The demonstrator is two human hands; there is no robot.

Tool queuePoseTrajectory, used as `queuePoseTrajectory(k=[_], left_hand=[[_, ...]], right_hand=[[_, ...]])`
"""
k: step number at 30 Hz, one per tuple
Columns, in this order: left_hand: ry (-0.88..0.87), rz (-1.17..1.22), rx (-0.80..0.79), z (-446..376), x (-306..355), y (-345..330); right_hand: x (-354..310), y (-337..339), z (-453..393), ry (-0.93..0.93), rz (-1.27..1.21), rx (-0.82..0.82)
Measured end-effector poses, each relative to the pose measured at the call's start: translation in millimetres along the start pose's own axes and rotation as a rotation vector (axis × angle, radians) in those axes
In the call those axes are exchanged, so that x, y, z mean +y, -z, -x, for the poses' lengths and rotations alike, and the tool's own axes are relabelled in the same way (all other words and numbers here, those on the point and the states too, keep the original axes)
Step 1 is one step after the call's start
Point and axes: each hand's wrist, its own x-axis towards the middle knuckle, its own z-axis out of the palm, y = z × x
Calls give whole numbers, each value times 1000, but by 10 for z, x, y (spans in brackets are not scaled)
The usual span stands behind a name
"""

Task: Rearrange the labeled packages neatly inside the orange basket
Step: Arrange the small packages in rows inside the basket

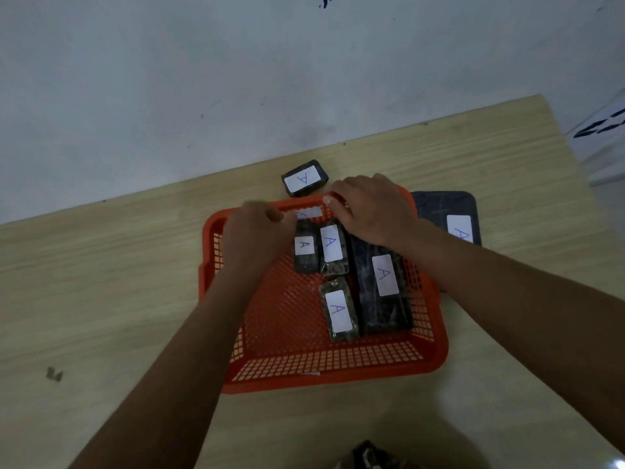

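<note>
An orange mesh basket (304, 367) sits on the wooden table. Inside it lie several dark wrapped packages with white "A" labels: a long one (384, 289) on the right, a small one (338, 314) in front, two more (333, 248) (305, 248) behind. Against the far wall of the basket a further labeled package (309, 213) is held between both hands. My left hand (257, 231) grips its left end, my right hand (372, 208) its right end. Most of that package is hidden by the fingers.
Outside the basket, a small labeled package (304, 178) lies just beyond the far rim, and a large flat dark package (449, 214) with an "A" label lies to the right, partly under my right forearm. A grey wall runs along the table's far edge.
</note>
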Motion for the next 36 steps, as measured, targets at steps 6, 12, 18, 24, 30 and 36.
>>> queuePoseTrajectory(k=[6, 12, 18, 24, 30, 36], left_hand=[[-228, -68, 36, -802, 324, -38], [-70, -186, -271, -1368, 263, -308], [-84, -268, -337, -1417, 257, -363], [-18, 183, 50, -1064, 329, -109], [69, 641, 272, -19, 295, 352], [423, 694, -245, 978, -101, 87]], right_hand=[[-8, -42, 63, -55, 80, 96], [7, -37, 46, -60, 57, 84], [-5, -50, 53, -77, 52, 86], [-21, 19, 42, -75, 55, 25], [-34, 59, 59, -99, 52, -33], [-9, 110, 151, -221, 122, -49]])
